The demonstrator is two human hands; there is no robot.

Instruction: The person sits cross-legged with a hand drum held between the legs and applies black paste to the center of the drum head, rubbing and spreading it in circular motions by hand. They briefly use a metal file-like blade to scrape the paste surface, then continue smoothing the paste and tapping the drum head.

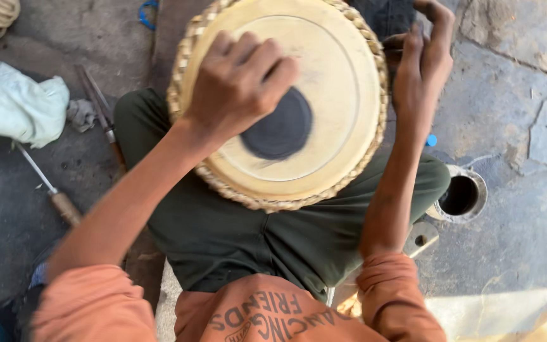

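Resting across the dark green trousers (235,240) of a seated person in an orange shirt (254,316), a tabla drum (343,82) faces up, its pale skin ringed by a braided straw-coloured rim (267,204) with a black round patch (283,130) at the middle. The left hand (238,82) lies loosely curled on the skin beside that patch, fingers bent, gripping nothing. The right hand (422,69) reaches over the far rim, fingers hooked at its edge; what they clasp is hidden. The drum looks rigid and fairly heavy, its skin taut and delicate, so the braided rim seems the safer hold. Wooden-handled tools (64,206) and a white cloth (17,104) lie on the stone floor (514,126) to the left, a metal ring (463,195) to the right.
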